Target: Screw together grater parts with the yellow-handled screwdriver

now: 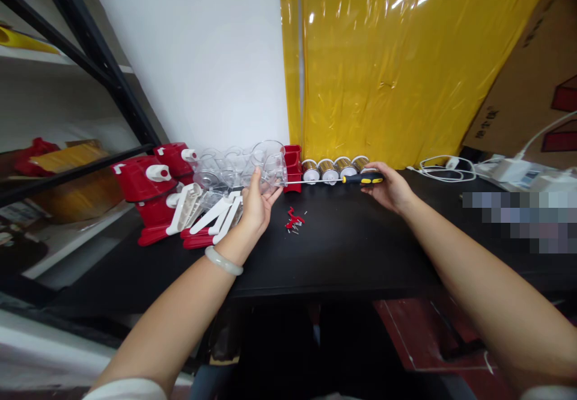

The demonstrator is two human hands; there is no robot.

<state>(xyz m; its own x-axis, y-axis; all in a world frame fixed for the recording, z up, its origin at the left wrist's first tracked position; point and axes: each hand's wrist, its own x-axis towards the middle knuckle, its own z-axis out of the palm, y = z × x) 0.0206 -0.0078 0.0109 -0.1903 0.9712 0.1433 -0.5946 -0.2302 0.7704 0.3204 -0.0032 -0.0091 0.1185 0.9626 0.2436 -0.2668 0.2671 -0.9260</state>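
My left hand (pixel 258 203) is closed around a clear plastic container (pixel 269 151), thumb up along its near side. My right hand (pixel 388 188) grips a screwdriver (pixel 367 178) by its black and yellow handle. The long shaft points left, level, and its tip meets the right edge of the container; whether it touches cannot be told. More clear containers (pixel 214 166) stand behind and to the left of my left hand. White crank-like arms (pixel 211 217) with red ends lie below them. Small red pieces (pixel 295 217) and several loose screws (pixel 296 229) lie on the table between my hands.
Red plastic housings (pixel 143 181) stand at the left, with a red piece (pixel 293 161) behind the shaft. Several metal drums (pixel 327 170) line the back by the yellow sheeting (pixel 383 69). White cables (pixel 446 169) and power adapters lie right. A black-framed shelf (pixel 108 63) borders the left.
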